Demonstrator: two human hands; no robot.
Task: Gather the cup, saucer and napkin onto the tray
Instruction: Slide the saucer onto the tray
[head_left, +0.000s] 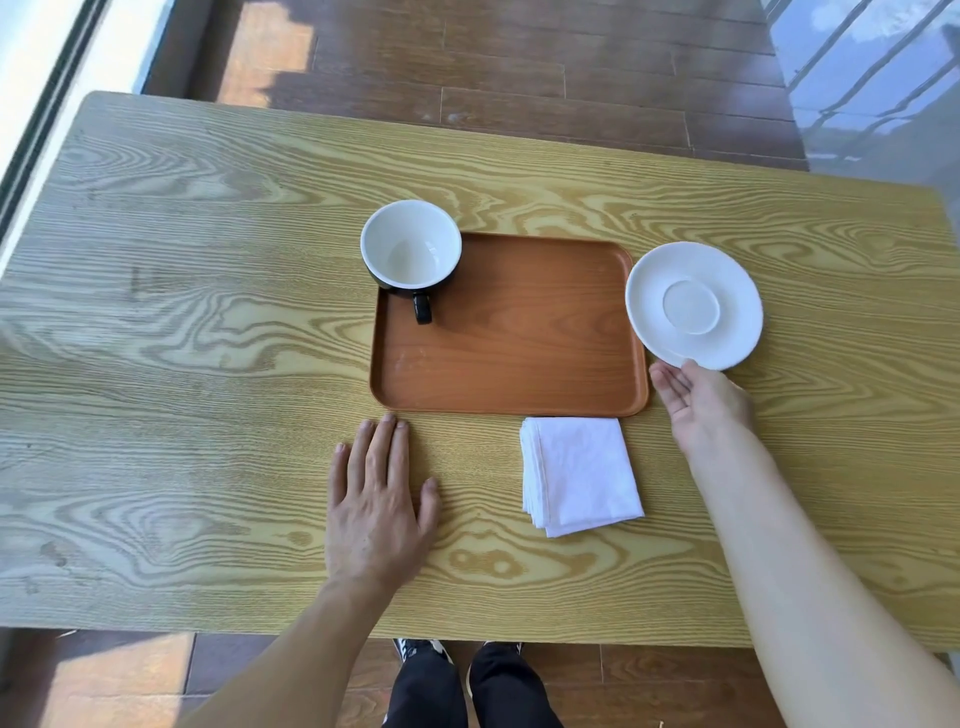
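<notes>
An orange-brown tray (519, 364) lies in the middle of the wooden table. On its far left corner stands a cup (410, 247), black outside and white inside, with its handle pointing toward me. A white saucer (693, 304) sits just off the tray's right edge, slightly overlapping it. My right hand (698, 402) grips the saucer's near rim, thumb on top; the fingers underneath are partly hidden. A folded white napkin (579, 475) rests on the table just in front of the tray's near right corner. My left hand (376, 504) lies flat on the table, fingertips near the tray's near left corner.
The light wood-grain table (182, 312) has its near edge close to my legs and shoes. A dark wooden floor runs beyond its far edge. A window frame runs along the left, with glass and a railing at the top right.
</notes>
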